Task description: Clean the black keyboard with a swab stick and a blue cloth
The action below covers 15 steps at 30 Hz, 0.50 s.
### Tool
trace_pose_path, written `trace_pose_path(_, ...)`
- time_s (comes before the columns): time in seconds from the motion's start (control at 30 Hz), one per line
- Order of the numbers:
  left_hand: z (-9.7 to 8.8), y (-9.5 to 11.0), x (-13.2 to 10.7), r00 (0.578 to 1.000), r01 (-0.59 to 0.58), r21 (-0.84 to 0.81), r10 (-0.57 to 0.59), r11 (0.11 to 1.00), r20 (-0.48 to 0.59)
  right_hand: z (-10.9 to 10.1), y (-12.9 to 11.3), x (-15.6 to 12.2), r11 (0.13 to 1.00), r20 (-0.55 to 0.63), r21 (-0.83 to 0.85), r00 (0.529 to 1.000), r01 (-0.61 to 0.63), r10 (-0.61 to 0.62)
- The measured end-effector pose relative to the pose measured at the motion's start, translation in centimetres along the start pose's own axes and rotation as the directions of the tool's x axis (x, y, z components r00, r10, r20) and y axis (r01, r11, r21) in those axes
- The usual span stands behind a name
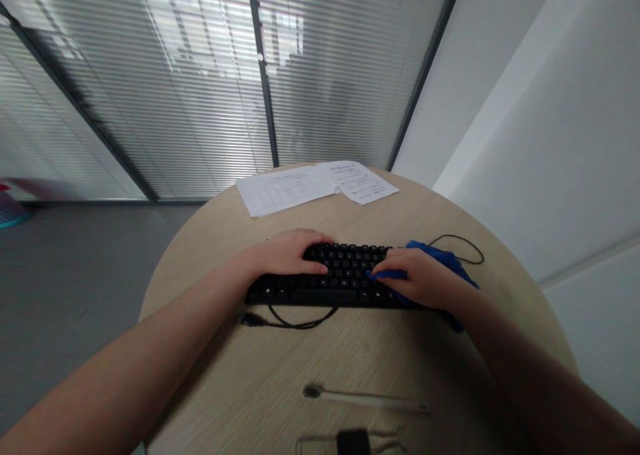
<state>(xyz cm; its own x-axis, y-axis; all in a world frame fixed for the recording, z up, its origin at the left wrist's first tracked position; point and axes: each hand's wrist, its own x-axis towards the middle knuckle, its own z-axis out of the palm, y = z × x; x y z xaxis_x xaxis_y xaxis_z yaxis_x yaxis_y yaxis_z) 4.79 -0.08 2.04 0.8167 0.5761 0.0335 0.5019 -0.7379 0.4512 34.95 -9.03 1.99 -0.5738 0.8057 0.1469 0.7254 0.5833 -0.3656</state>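
A black keyboard (345, 275) lies on a round wooden table. My left hand (293, 251) holds its left part, the thumb on the keys and the fingers along the far edge. Bunched in my right hand (413, 275) is a blue cloth (443, 258), pressed onto the keys on the right side. A tip of the cloth pokes out at the fingertips, while the rest spreads behind the hand over the keyboard's right end. That end is hidden by the hand and cloth.
A black cable with a plug (254, 319) lies before the keyboard; a thin cord (467, 245) loops at right. Nearer are a toothbrush (367, 398) and a black block with wire-like parts (353, 441). Printed sheets (290, 189) lie at the far edge (425, 191) of the table.
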Motion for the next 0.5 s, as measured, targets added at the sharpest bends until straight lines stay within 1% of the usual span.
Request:
trace_pose_path(0.13,0.05,0.0,-0.03,1.0,0.006,-0.002,-0.006,1.0,-0.001,-0.85,0.69,-0.5,0.998,-0.099,0.041,0.993,-0.056,0.06)
trace_pose_path(0.2,0.08,-0.04,-0.03,1.0,0.004,-0.005,-0.004,1.0,0.0,-1.03,0.99,-0.66,0.997,-0.113,0.047,0.991,-0.068,0.073)
trace_pose_path(0.27,0.12,-0.1,-0.02,1.0,-0.006,-0.007,0.006,1.0,0.0,-0.97,1.08,-0.67,0.998,-0.081,0.038,0.995,-0.052,0.055)
trace_pose_path(0.4,0.11,-0.13,0.05,1.0,-0.013,-0.003,0.013,1.0,0.007,-0.71,0.71,-0.44,1.0,0.024,0.001,1.0,-0.001,0.001)
trace_pose_path(0.5,0.02,0.01,0.08,1.0,-0.002,-0.003,0.002,1.0,0.01,-0.78,0.5,-0.35,1.0,0.075,-0.019,0.997,-0.001,0.003)
